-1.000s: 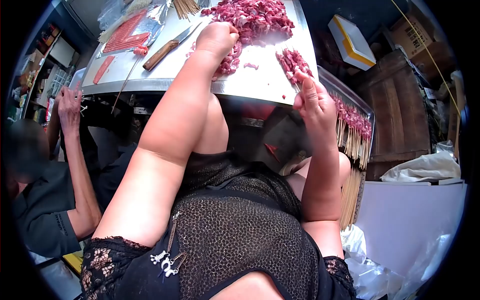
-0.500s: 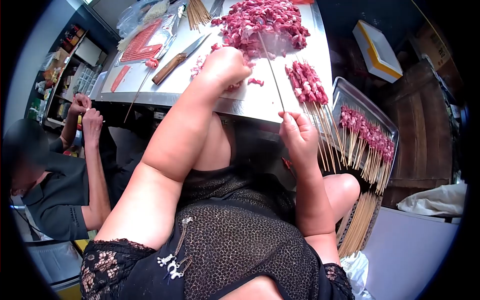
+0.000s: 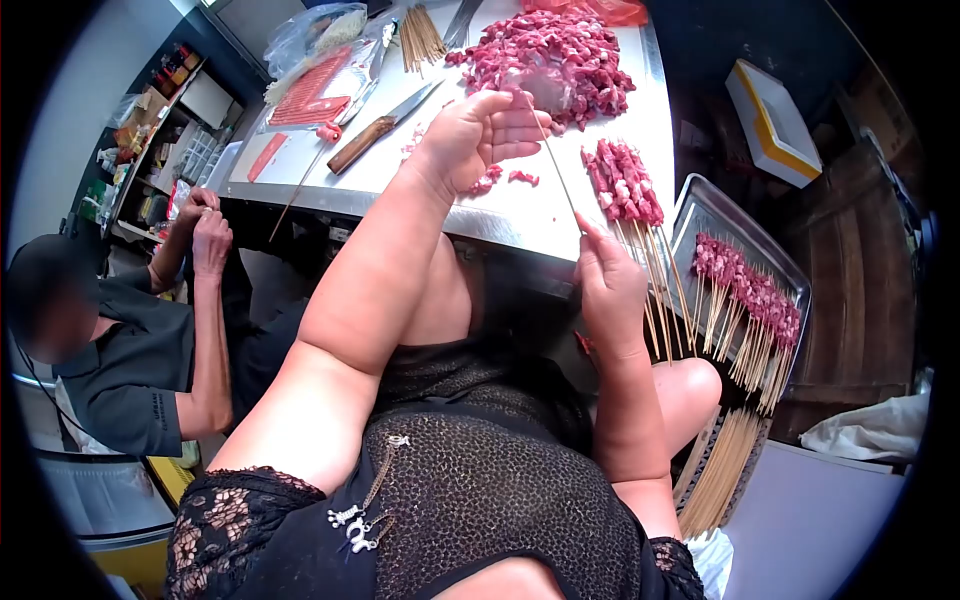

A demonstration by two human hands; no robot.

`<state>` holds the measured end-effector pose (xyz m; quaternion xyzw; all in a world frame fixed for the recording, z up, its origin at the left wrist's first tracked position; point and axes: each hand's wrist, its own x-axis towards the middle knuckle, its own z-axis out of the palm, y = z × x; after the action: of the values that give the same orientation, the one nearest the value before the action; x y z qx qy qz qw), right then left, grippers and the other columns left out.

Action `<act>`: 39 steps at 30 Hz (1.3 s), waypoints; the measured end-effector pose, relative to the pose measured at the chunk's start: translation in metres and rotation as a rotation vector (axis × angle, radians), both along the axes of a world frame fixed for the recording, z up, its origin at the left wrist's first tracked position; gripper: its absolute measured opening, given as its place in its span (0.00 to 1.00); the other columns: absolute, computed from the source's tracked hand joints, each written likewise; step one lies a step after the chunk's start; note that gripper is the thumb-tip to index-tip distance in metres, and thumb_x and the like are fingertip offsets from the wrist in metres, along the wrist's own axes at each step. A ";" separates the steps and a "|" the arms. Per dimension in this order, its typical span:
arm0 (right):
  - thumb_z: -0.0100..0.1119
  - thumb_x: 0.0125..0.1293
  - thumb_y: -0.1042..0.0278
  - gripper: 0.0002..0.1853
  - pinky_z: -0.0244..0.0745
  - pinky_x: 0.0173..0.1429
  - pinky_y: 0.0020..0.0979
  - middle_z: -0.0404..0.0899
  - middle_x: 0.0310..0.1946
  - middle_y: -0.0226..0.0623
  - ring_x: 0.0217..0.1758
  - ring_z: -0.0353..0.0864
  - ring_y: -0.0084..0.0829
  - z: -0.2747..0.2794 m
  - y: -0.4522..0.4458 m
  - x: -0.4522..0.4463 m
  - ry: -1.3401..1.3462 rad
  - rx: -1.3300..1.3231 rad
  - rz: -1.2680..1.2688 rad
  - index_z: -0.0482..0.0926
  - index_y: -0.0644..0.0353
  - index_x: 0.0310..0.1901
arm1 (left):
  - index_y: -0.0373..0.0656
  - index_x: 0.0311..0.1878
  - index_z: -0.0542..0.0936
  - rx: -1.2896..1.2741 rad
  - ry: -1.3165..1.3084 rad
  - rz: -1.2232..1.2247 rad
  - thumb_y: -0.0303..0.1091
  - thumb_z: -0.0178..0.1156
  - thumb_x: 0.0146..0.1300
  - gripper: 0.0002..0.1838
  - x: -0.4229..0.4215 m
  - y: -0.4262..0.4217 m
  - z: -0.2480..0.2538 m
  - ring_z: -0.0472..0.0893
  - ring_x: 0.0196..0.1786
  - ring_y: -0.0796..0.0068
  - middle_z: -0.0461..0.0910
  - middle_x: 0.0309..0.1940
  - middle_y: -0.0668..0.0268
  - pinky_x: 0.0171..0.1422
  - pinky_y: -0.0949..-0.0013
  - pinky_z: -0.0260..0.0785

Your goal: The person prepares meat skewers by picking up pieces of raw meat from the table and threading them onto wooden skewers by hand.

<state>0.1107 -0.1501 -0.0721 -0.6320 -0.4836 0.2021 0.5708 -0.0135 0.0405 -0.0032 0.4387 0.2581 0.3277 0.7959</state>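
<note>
My right hand (image 3: pixel 610 285) pinches the lower end of a thin skewer (image 3: pixel 558 170) between thumb and fingers. The skewer slants up and left over the metal table. At its upper end is my left hand (image 3: pixel 488 138), palm turned up and fingers stretched apart; whether a bit of meat sits at its fingertips I cannot make out. Just behind it rises a heap of raw cut meat (image 3: pixel 560 60). Small meat scraps (image 3: pixel 522 178) lie on the table below the left hand. Right of the skewer, several loaded meat skewers (image 3: pixel 625 185) lie side by side, sticks over the edge.
A knife (image 3: pixel 375 130) with a wooden handle lies left of the heap, near bare sticks (image 3: pixel 420 38) and a pack of red meat (image 3: pixel 312 85). A metal tray (image 3: pixel 690 205) of finished skewers stands right, bundled sticks (image 3: pixel 725 470) below. A co-worker (image 3: pixel 130 350) sits at left.
My left hand has gone from closed fingers by the meat heap to spread fingers at the skewer's upper end. My right hand keeps its pinch. The view has shifted slightly.
</note>
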 end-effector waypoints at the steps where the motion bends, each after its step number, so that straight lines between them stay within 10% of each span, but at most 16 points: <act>1: 0.50 0.67 0.74 0.15 0.63 0.28 0.21 0.70 0.19 0.27 0.21 0.65 0.16 0.000 -0.001 0.000 -0.038 -0.001 0.001 0.78 0.59 0.53 | 0.30 0.49 0.73 0.002 0.000 -0.003 0.35 0.43 0.70 0.17 0.001 -0.002 0.001 0.82 0.45 0.59 0.79 0.45 0.46 0.51 0.63 0.78; 4: 0.54 0.63 0.78 0.15 0.67 0.27 0.25 0.76 0.21 0.38 0.19 0.69 0.22 0.005 -0.002 -0.003 -0.038 -0.026 0.003 0.79 0.59 0.51 | 0.33 0.48 0.74 0.159 0.141 0.078 0.35 0.47 0.70 0.15 0.006 -0.004 -0.002 0.82 0.44 0.60 0.80 0.43 0.48 0.51 0.63 0.78; 39: 0.54 0.62 0.79 0.15 0.72 0.30 0.24 0.81 0.29 0.39 0.22 0.75 0.21 0.004 0.004 -0.009 -0.061 0.041 -0.053 0.79 0.58 0.51 | 0.36 0.46 0.74 0.012 -0.134 0.023 0.32 0.47 0.70 0.11 0.020 -0.025 -0.012 0.82 0.46 0.58 0.81 0.41 0.51 0.55 0.56 0.75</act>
<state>0.1016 -0.1465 -0.0680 -0.6385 -0.4881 0.1577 0.5737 0.0061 0.0156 -0.0153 0.4175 0.2075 0.3669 0.8050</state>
